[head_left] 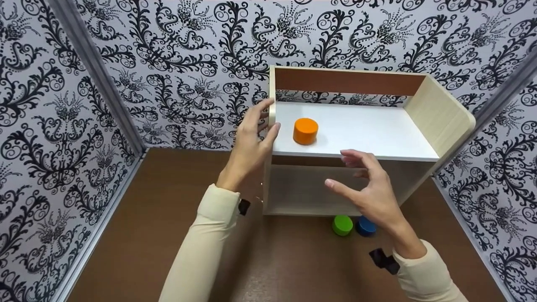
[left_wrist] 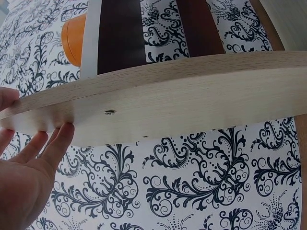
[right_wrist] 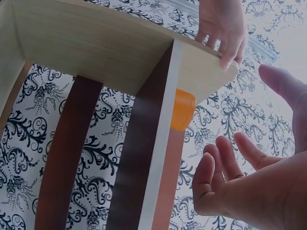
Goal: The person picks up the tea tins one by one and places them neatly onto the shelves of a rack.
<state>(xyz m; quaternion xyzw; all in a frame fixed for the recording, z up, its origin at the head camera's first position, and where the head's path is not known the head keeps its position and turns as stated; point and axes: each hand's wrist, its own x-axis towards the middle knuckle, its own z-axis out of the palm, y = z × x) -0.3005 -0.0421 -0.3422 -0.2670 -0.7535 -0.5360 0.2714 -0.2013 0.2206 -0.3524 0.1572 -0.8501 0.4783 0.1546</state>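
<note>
A small wooden shelf unit (head_left: 356, 126) with a white upper board stands against the back wall. My left hand (head_left: 251, 140) holds the front edge of its left side panel (left_wrist: 192, 96), fingers on the outer face and thumb on the inner side. An orange cylinder (head_left: 305, 131) sits on the white board near that panel, apart from both hands. My right hand (head_left: 371, 193) hovers in front of the unit, fingers spread and loosely bent, holding nothing. Below it on the brown floor are a green cylinder (head_left: 342, 225) and a blue cylinder (head_left: 366, 226), the blue one partly hidden by the hand.
The unit's right side panel (head_left: 440, 117) rises beside the white board, and a brown back strip (head_left: 348, 82) spans the top. Patterned walls (head_left: 188, 84) enclose three sides of the brown surface (head_left: 168, 235). A lower compartment (head_left: 310, 191) lies under the white board.
</note>
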